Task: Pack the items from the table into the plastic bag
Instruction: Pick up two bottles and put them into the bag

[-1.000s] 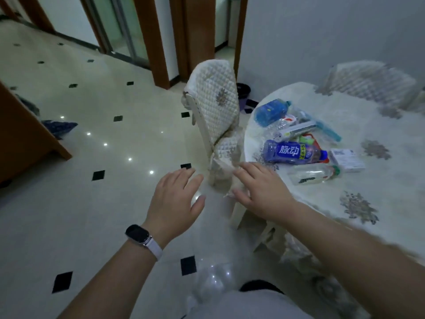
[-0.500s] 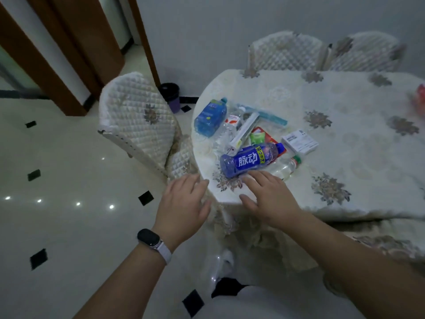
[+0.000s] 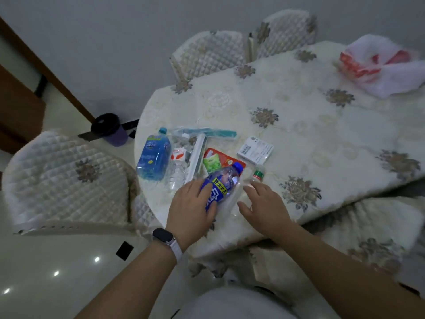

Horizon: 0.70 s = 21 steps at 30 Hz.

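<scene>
Blue drink bottle [image 3: 224, 184] — lies diagonal lower centre, cap toward upper right, base gripped by left hand [image 3: 190, 208], right hand [image 3: 264, 207] slack just beside.

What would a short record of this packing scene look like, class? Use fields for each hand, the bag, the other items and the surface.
Left hand: grips the lying blue-labelled plastic drink bottle
Right hand: open, fingers spread beside a lying clear plastic bottle with green-and-red label; contact unclear
Bag: white-and-red plastic bag, on the far side, apart from the items
Other items: flat blue bottle, white cardboard box, red-and-green packet
Surface: round table under cream floral cloth
</scene>
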Motion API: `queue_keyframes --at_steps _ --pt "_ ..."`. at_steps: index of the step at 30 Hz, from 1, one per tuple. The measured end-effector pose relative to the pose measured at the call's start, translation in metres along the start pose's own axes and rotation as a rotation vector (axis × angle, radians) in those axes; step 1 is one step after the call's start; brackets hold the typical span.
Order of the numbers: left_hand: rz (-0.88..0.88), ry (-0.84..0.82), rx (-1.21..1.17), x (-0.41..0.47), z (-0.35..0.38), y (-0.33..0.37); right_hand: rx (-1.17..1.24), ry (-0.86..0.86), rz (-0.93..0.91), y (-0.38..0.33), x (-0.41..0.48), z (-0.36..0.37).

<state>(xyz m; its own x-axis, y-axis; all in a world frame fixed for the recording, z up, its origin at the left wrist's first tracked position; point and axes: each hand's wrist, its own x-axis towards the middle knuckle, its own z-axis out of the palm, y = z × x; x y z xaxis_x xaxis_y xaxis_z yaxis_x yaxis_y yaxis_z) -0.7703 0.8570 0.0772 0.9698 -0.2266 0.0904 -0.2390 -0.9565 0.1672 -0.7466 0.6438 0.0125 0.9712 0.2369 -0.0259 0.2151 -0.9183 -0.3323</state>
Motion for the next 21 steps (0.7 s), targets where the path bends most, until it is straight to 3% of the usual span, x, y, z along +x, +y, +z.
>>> queue_keyframes --at_steps 5,13,21 --pt "0.169 -0.144 -0.092 0.047 0.028 0.001 0.082 -0.058 0.268 0.007 -0.004 0.013" --pt "0.270 -0.274 -0.056 0.073 0.060 -0.046 0.230 -0.102 0.501 -0.006 0.008 0.028" --pt "0.166 -0.511 -0.232 0.099 0.084 -0.086 0.470 -0.047 0.883 -0.040 0.038 0.049"
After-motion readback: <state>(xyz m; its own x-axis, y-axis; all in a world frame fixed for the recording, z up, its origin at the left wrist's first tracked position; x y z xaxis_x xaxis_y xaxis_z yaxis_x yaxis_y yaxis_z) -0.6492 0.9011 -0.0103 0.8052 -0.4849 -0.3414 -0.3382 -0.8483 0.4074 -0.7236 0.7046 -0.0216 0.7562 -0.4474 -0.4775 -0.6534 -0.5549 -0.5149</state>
